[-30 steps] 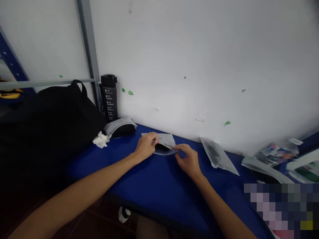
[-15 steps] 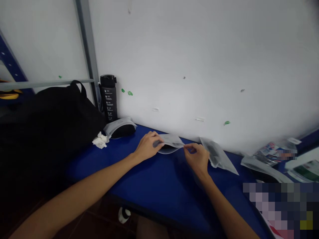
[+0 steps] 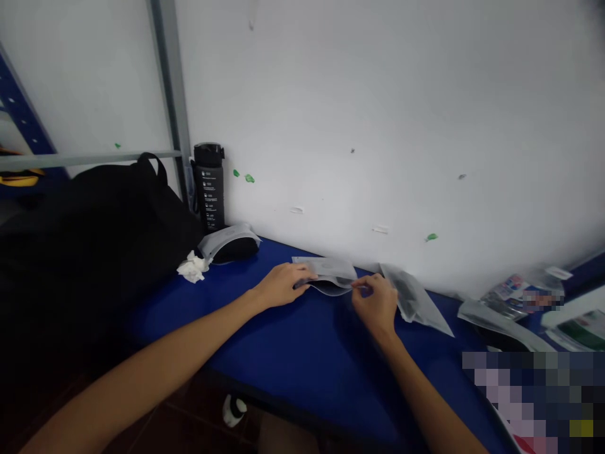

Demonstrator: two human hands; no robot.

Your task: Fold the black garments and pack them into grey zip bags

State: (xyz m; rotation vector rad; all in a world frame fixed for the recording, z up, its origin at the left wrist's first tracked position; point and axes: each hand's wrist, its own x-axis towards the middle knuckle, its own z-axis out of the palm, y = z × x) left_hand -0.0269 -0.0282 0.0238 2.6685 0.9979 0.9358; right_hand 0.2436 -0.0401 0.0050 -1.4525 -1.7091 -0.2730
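Observation:
A translucent plastic pouch (image 3: 333, 268) lies near the wall on the blue table (image 3: 283, 347), its near edge bowed apart and something dark inside. My left hand (image 3: 287, 283) pinches the pouch's left end. At its right corner, my right hand (image 3: 375, 299) has thumb and forefinger closed on the edge. Just right of that hand is another translucent pouch (image 3: 418, 302) with dark contents. A third pouch (image 3: 231, 243), holding something black, rests at the left beside crumpled white tissue (image 3: 193, 267).
A black bag (image 3: 94, 233) fills the left side, next to a dark bottle (image 3: 209, 189) against the white wall (image 3: 331, 94). Toward the right are another pouch (image 3: 501, 325), a clear plastic package (image 3: 510, 293) and a blurred-out area.
My left hand's fingers have shifted lower along the pouch's left end, and more of its upper face shows. My right hand stays at the right corner. The view has moved slightly.

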